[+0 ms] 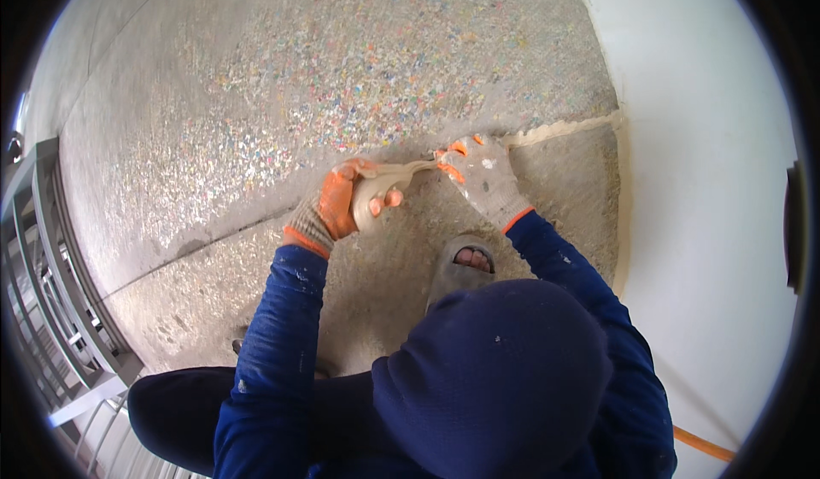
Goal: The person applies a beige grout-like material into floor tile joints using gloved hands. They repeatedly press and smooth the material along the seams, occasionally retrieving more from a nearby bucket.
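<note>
My left hand (342,195), in an orange-coated knit glove, is closed round a soft, beige, bag-like lump (370,197). Two orange fingertips show on the lump's near side. Its material narrows toward the right into a thin, twisted end (416,168). There the fingers of my right hand (480,176), gloved the same way, are pinched on that end, just above the floor joint. The palm side of the right hand is hidden. A beige strip (564,127) runs along the joint from the right hand to the wall.
Worn concrete floor (256,52) with many coloured flecks spreads ahead. A white wall (700,137) stands at the right, edged by a beige line (625,214). Grey metal railings (55,265) are at the left. A sandalled foot (465,261) is below the hands; an orange cord (705,446) lies lower right.
</note>
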Available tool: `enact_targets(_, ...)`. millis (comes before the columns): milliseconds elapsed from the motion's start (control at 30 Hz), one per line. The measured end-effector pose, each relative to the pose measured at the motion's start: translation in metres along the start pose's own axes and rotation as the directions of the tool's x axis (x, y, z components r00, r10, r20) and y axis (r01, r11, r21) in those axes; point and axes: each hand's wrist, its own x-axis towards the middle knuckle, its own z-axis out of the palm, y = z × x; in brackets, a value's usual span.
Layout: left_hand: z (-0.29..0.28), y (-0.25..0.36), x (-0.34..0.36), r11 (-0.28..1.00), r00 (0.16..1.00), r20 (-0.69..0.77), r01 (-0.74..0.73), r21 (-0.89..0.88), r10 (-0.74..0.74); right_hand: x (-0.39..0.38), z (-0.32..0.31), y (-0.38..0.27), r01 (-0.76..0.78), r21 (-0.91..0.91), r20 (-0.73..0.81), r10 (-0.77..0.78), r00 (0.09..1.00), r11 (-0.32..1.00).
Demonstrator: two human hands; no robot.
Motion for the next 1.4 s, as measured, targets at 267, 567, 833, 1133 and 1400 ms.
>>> enact_targets(267, 0.006, -0.01, -0.004, 0.991, 0.981, -0.192, -0.06, -0.124, 0.035, 0.003, -0.015, 0.001, -0.012, -0.024, 0.11, 0.014, 0.994, 1.0)
enact_targets(567, -0.007, 0.007, -0.006, 0.895, 0.986, -0.037, 0.131, -0.427, -0.161, 0.016, -0.001, -0.027, 0.13, 0.065, 0.074, -0.134, 0.988, 0.989)
enact_targets(833, 0.002, -0.003, -0.017, 0.966, 0.919, -0.316, -0.183, 0.183, 0.234, 0.018, 0.003, -0.044, 0.033, -0.045, 0.038, -0.031, 0.999, 0.998)
enact_targets(1133, -0.026, -0.001, -0.009, 0.99, 0.999, -0.008, 0.044, -0.134, -0.045, 0.025, -0.002, -0.055, 0.029, 0.063, 0.13, -0.037, 0.991, 0.998)
enact_targets(1400, 0.011, -0.006, -0.025, 0.72, 0.985, -0.069, -0.067, 0.691, 0.158, 0.015, -0.018, -0.026, 0.163, 0.138, 0.024, -0.167, 0.986, 0.977)
